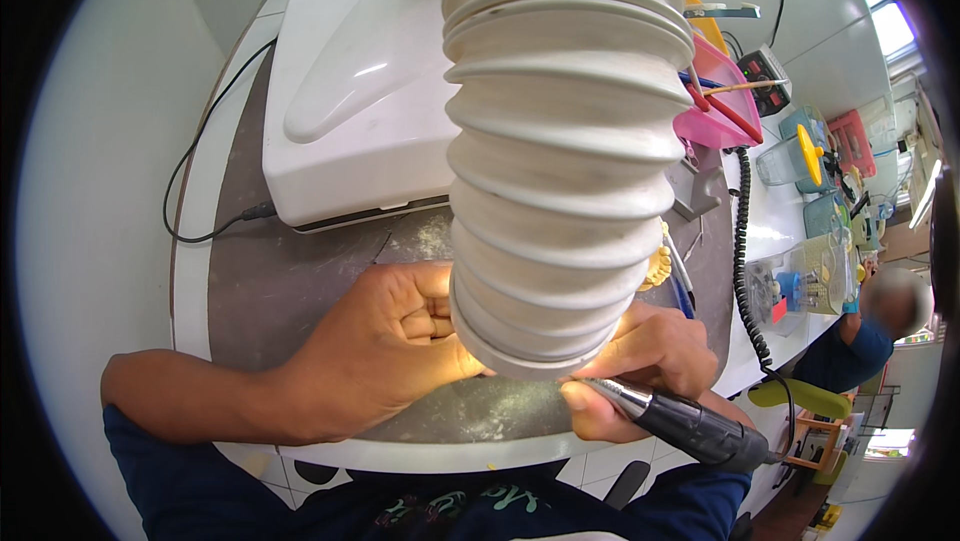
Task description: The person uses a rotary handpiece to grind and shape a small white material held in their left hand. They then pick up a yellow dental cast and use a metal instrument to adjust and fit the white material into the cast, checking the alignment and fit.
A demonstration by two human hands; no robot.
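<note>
Dusty grey bench [300,291]: right hand [650,361] grips a grinding handpiece [680,421]; left hand [390,341], fist closed, contents hidden behind the ribbed hose [560,141]. Slipping tip could nick fingers.

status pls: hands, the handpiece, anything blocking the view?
Left hand fisted beside the hose mouth, contents hidden. Right hand gripping the rotary handpiece, tip pointing under the hose. Ribbed extraction hose covers the work spot; workpiece unseen.
</note>
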